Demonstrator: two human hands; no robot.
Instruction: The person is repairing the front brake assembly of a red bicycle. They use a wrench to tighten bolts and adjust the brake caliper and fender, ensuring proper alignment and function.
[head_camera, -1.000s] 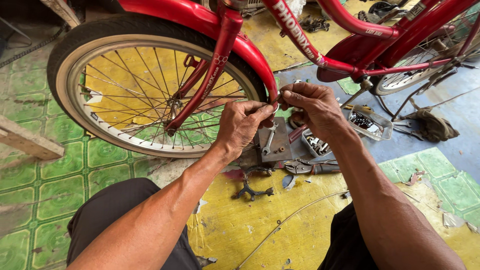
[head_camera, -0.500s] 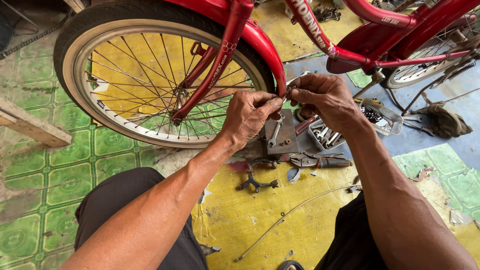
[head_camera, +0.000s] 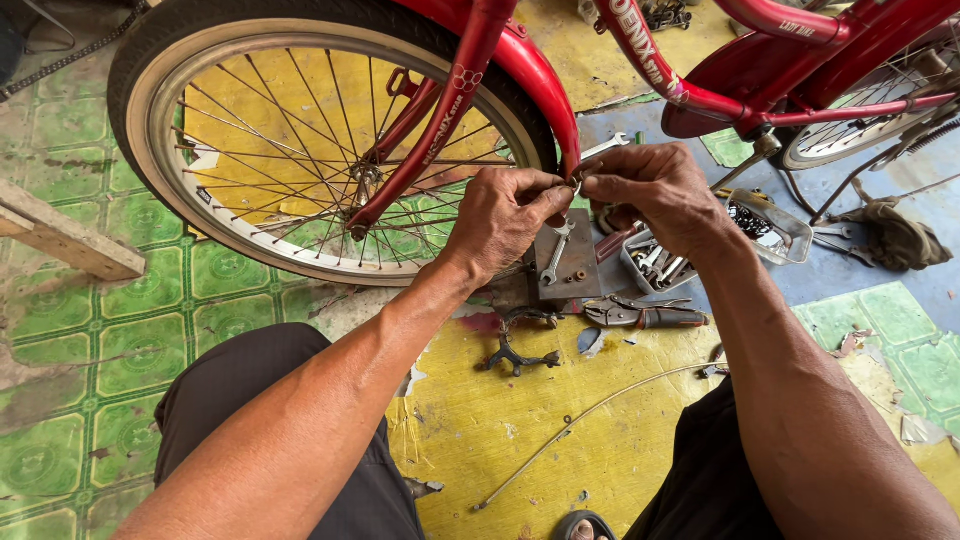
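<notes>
Nearest: dark trousers (head_camera: 260, 400) over both knees, yellow floor sheet (head_camera: 520, 430) between them, thin bent cable (head_camera: 590, 415) lying across it. Slightly farther on the sheet: black brake caliper (head_camera: 515, 345), locking pliers (head_camera: 640, 315), small grey metal plate (head_camera: 570, 260) with a wrench (head_camera: 558, 255) on it. Right of those, a clear tray of tools (head_camera: 655, 265).

Above the plate both hands meet at the lower end of the red mudguard (head_camera: 535, 85). Left hand (head_camera: 505, 220) is pinched closed, thumb and forefinger tips pressed onto a small metal part (head_camera: 577, 187); right hand (head_camera: 655, 190) is curled in, fingertips pinching the same part from the other side. The part is tiny and mostly covered, probably a nut or clip, hard to tell. It sits just at the mudguard tip, beside the tyre.

Farther: spoked wheel (head_camera: 330, 150) with black tyre, red fork (head_camera: 440, 120), red frame tube (head_camera: 650, 65). Far right: second tray (head_camera: 775, 225), rag (head_camera: 895, 235), rear wheel (head_camera: 870, 110). Left: wooden plank (head_camera: 65, 235) on green tiles (head_camera: 110, 350).
</notes>
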